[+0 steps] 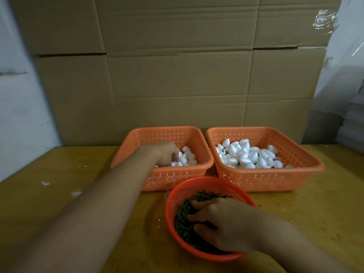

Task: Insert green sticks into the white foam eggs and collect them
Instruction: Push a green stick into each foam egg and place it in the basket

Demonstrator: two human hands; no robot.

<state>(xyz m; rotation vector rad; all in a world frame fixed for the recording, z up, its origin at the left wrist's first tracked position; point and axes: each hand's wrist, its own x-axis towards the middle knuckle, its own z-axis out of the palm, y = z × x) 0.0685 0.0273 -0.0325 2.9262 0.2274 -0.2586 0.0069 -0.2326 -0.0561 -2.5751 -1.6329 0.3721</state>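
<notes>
Cardboard boxes [177,75] behind yellow table [59,194]

Both forearms are bare to the frame edge, with no sleeves, gloves or jewellery showing.

Single head-worn wide-angle view, looking forward and down, close over yellow table [59,194], three orange baskets centre frame, cardboard wall [177,75] filling the background, no second view

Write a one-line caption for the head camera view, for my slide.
Left hand reaches into the left basket of foam eggs; right hand digs into green sticks.
</notes>
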